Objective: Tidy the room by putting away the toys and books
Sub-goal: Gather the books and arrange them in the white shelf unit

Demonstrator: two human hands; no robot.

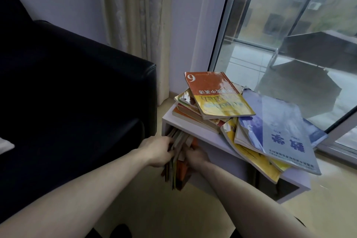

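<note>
books (176, 157) stand on edge in the left compartment of a low white shelf unit (195, 128), beside a dark sofa (77, 92). left hand (159, 150) presses against their left side, fingers curled over the edges in what looks like a closed grip on the bundle; right hand (196, 157) holds the right side, its fingers hidden behind the covers, so how its grip closes i cannot tell. the bundle juts out of the opening and leans, not yet seated.

risk one: the thin, floppy covers could splay or buckle if pushed unevenly, and some could slip to the floor. risk two: the loose pile on top. the grey-blue book (280, 131) and the yellow book (253, 158) under it overhang the front edge, and the orange book (218, 94) sits askew on its stack. jolting the shelf unit while shoving could slide them off.
</note>
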